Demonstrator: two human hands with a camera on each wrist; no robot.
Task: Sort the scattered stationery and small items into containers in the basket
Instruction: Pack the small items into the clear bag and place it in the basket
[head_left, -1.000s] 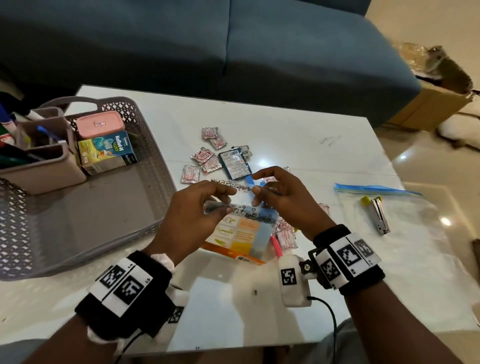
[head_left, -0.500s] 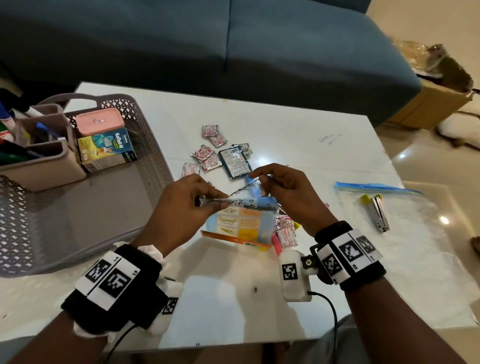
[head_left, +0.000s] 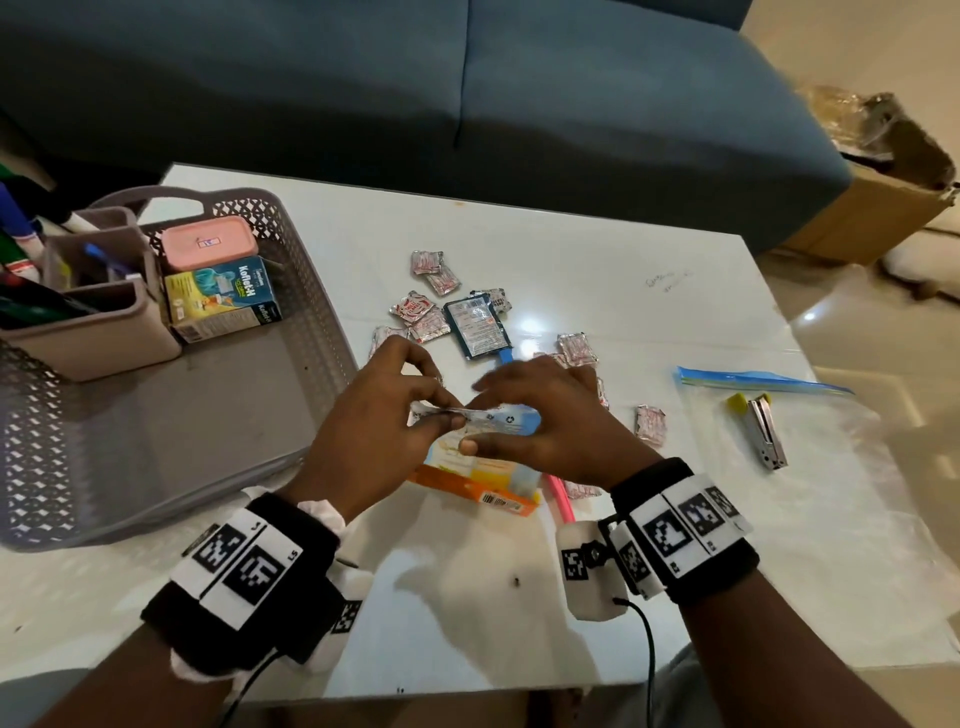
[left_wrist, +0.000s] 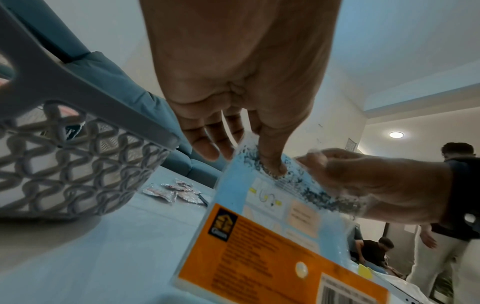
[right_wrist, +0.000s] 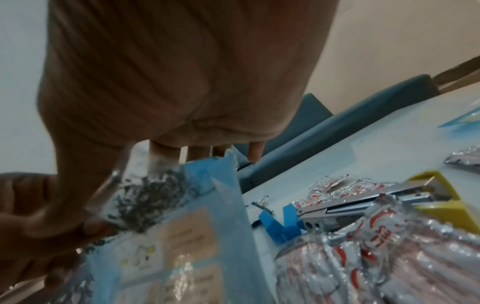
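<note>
Both hands hold a light-blue and orange card packet (head_left: 493, 462) (left_wrist: 275, 232) (right_wrist: 182, 236) upright on the white table, just right of the grey basket (head_left: 311, 332). My left hand (head_left: 395, 415) (left_wrist: 246, 148) pinches its torn top edge at the left. The right hand (head_left: 524, 410) (right_wrist: 166, 160) pinches the same edge at the right, thumb on the near face. Several silver-and-red sachets (head_left: 415, 312) and a dark blue packet (head_left: 475, 332) lie scattered just beyond the hands. A pink pen (head_left: 561, 499) lies under the right wrist.
In the basket stand a beige organiser (head_left: 88, 332) with pens, a pink box (head_left: 208, 244) and a Koflet-H carton (head_left: 223, 296). A stapler (head_left: 763, 431) lies on a clear zip bag (head_left: 831, 467) at the right. A blue sofa (head_left: 467, 93) runs behind the table.
The hands have drawn closer together on the packet's top edge and shifted slightly away from me. The right hand's fingers now lie over the edge.
</note>
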